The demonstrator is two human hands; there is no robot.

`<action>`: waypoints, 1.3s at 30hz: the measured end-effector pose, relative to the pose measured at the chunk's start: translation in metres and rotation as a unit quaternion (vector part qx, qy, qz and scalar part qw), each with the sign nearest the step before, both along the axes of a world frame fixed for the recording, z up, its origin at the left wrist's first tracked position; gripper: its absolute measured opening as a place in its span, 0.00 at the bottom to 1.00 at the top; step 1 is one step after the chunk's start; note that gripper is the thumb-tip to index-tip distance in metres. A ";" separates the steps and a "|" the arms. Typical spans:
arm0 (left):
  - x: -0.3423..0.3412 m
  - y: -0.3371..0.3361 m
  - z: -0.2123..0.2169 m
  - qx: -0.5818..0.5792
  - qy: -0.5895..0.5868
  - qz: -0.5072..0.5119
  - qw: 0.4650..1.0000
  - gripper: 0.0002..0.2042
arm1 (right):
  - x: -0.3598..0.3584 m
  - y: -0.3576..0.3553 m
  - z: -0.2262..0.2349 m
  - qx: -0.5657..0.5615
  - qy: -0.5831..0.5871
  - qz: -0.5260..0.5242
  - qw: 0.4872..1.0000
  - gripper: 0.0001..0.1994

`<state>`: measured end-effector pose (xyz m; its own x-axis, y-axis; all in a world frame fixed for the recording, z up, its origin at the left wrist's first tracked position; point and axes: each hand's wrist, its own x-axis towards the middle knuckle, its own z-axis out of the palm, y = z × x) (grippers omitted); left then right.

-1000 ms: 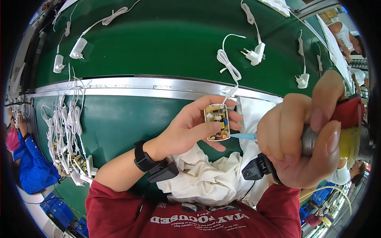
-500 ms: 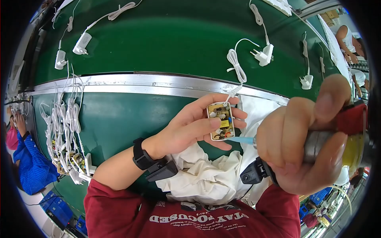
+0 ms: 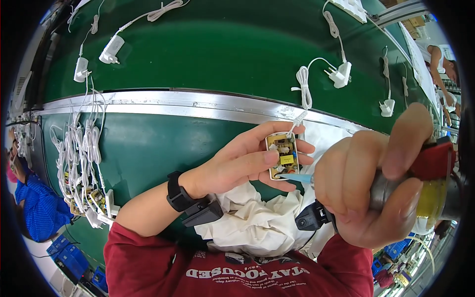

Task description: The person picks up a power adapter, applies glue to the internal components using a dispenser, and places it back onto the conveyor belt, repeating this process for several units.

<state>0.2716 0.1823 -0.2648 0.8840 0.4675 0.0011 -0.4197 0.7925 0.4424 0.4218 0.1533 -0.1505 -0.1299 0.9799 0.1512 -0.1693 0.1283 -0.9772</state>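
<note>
In my left hand (image 3: 237, 158) lies an open white power adapter case (image 3: 271, 148), held between thumb and fingers. Its circuit board (image 3: 282, 171) faces up, with a yellow block and small parts, and a white cable runs from its far end. My right hand (image 3: 366, 188) is wrapped round a dispensing gun (image 3: 383, 195) with a metal and yellow body and a red part under the thumb. The pale blue tapered nozzle (image 3: 299, 177) points left, its tip at the near end of the board. Whether anything flows from it I cannot tell.
White plug adapters (image 3: 113, 48) with bundled cables lie on the green belt (image 3: 222, 54) beyond a metal rail (image 3: 198, 100). Several open adapters with hanging cables (image 3: 91, 143) are heaped at left. A white cloth (image 3: 257, 218) covers my lap. Other people sit at both sides.
The nozzle tip has moved from the case's near right edge to farther left over the board. My left hand and the adapter have shifted slightly right. Adapters on the belt have moved right.
</note>
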 end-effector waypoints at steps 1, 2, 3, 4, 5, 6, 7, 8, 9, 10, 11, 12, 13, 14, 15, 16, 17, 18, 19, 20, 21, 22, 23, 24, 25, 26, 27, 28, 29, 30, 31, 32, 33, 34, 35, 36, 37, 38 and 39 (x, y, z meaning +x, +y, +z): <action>0.000 -0.001 0.004 0.000 0.004 -0.001 1.000 0.23 | 0.002 -0.004 0.004 -0.002 -0.003 -0.004 1.000 0.14; -0.001 -0.002 0.009 0.003 0.006 0.000 1.000 0.23 | 0.001 -0.003 0.007 -0.004 -0.005 -0.008 1.000 0.14; -0.001 -0.004 0.014 0.004 0.010 -0.001 1.000 0.23 | 0.002 -0.006 0.011 -0.005 -0.008 -0.011 1.000 0.14; 0.000 -0.006 0.019 0.006 0.015 -0.002 1.000 0.23 | 0.008 -0.009 0.017 -0.006 -0.010 -0.015 1.000 0.14; 0.000 -0.009 0.024 0.009 0.020 -0.003 1.000 0.23 | 0.006 -0.010 0.021 -0.006 -0.011 -0.019 1.000 0.14; 0.000 -0.011 0.029 0.014 0.024 -0.001 1.000 0.23 | 0.009 -0.013 0.027 -0.005 -0.012 -0.022 1.000 0.15; 0.000 -0.014 0.035 0.019 0.035 0.007 0.999 0.23 | 0.007 -0.013 0.033 -0.004 -0.013 -0.024 1.000 0.15; -0.001 -0.018 0.043 0.027 0.049 0.018 0.998 0.23 | 0.012 -0.020 0.042 0.001 -0.011 -0.023 1.000 0.15; -0.002 -0.022 0.054 0.036 0.062 0.030 0.997 0.22 | 0.011 -0.026 0.051 0.007 -0.008 -0.022 1.000 0.15; -0.003 -0.025 0.066 0.047 0.070 0.038 0.996 0.22 | 0.009 -0.030 0.060 0.014 -0.005 -0.019 1.000 0.15; -0.005 -0.025 0.079 0.081 0.094 0.061 0.990 0.23 | 0.002 -0.033 0.072 0.017 -0.003 -0.017 1.000 0.15; -0.007 -0.024 0.094 0.116 0.117 0.084 0.983 0.23 | -0.001 -0.038 0.084 0.020 -0.001 -0.015 1.000 0.15; -0.003 -0.020 0.107 0.150 0.127 0.097 0.976 0.23 | -0.004 -0.045 0.099 0.022 -0.012 -0.024 0.999 0.15; -0.004 -0.016 0.120 0.156 0.135 0.106 0.973 0.23 | -0.011 -0.052 0.107 0.030 -0.004 -0.015 0.999 0.15; -0.004 -0.007 0.132 0.320 0.258 0.149 0.899 0.24 | -0.016 -0.058 0.114 0.035 0.025 -0.007 0.999 0.15; -0.002 -0.002 0.143 0.468 0.367 0.182 0.783 0.24 | -0.020 -0.065 0.121 0.039 0.050 -0.003 0.998 0.15; 0.000 -0.001 0.149 0.471 0.371 0.187 0.778 0.24 | -0.024 -0.070 0.127 0.043 0.075 0.002 0.996 0.14; 0.006 0.001 0.149 0.556 0.429 0.205 0.682 0.23 | -0.026 -0.076 0.133 0.048 0.073 0.004 0.996 0.14; 0.009 0.003 0.152 0.630 0.482 0.219 0.568 0.23 | -0.027 -0.079 0.136 0.051 0.080 -0.001 0.995 0.14; 0.009 0.006 0.155 0.690 0.527 0.227 0.442 0.22 | -0.027 -0.081 0.140 0.053 0.088 -0.007 0.995 0.13; 0.012 0.007 0.161 0.692 0.525 0.229 0.439 0.22 | -0.023 -0.082 0.144 0.054 0.092 -0.017 0.994 0.13; 0.011 0.009 0.167 0.698 0.498 0.294 0.422 0.22 | -0.018 -0.082 0.148 0.059 0.092 -0.018 0.994 0.13; 0.010 0.011 0.168 0.700 0.469 0.355 0.406 0.21 | -0.012 -0.082 0.148 0.057 0.085 -0.026 0.994 0.13; 0.007 0.012 0.169 0.698 0.434 0.413 0.392 0.21 | -0.008 -0.083 0.148 0.053 0.077 -0.037 0.995 0.13; -0.005 0.019 0.174 0.706 0.488 0.402 0.318 0.20 | -0.002 -0.085 0.148 0.048 0.068 -0.050 0.995 0.13; -0.025 0.030 0.180 0.709 0.536 0.389 0.241 0.19 | 0.003 -0.086 0.148 0.049 0.066 -0.059 0.995 0.13; -0.056 0.043 0.184 0.706 0.576 0.402 0.092 0.18 | 0.004 -0.086 0.151 0.047 0.072 -0.048 0.995 0.13; -0.084 0.052 0.179 0.688 0.598 0.406 -0.053 0.17 | 0.005 -0.086 0.154 0.044 0.073 -0.041 0.996 0.13; -0.113 0.053 0.171 0.669 0.643 0.359 -0.102 0.16 | 0.006 -0.086 0.157 0.041 0.074 -0.035 0.996 0.13; -0.133 0.052 0.166 0.643 0.685 0.309 -0.150 0.15 | 0.005 -0.086 0.160 0.042 0.076 -0.032 0.996 0.13; -0.125 0.051 0.170 0.646 0.682 0.310 -0.147 0.15 | 0.007 -0.085 0.161 0.038 0.069 -0.038 0.996 0.13; -0.119 0.046 0.176 0.601 0.747 0.285 -0.013 0.16 | 0.008 -0.083 0.161 0.033 0.062 -0.044 0.997 0.13; -0.110 0.039 0.182 0.541 0.794 0.252 0.120 0.16 | 0.009 -0.082 0.158 0.029 0.054 -0.049 0.997 0.13; -0.098 0.031 0.180 0.468 0.820 0.210 0.255 0.16 | 0.012 -0.082 0.155 0.027 0.049 -0.056 0.997 0.13; -0.084 0.025 0.175 0.472 0.816 0.208 0.262 0.16 | 0.014 -0.081 0.151 0.026 0.049 -0.060 0.997 0.13; -0.069 0.017 0.171 0.382 0.743 0.293 0.465 0.16 | 0.016 -0.079 0.148 0.026 0.054 -0.061 0.996 0.13; -0.053 0.009 0.164 0.265 0.625 0.359 0.640 0.15 | 0.019 -0.075 0.143 0.023 0.057 -0.061 0.996 0.12; -0.038 -0.001 0.162 0.187 0.535 0.367 0.738 0.15 | 0.021 -0.071 0.141 0.020 0.054 -0.063 0.996 0.12; -0.024 -0.012 0.158 0.104 0.432 0.365 0.818 0.14 | 0.024 -0.066 0.139 0.018 0.054 -0.061 0.996 0.12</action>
<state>0.2480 0.1706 -0.1063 0.0817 0.9405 -0.3297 -0.2065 0.3396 0.9176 0.4455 0.0872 -0.0114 0.0086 0.9811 0.1936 -0.2550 0.1893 -0.9482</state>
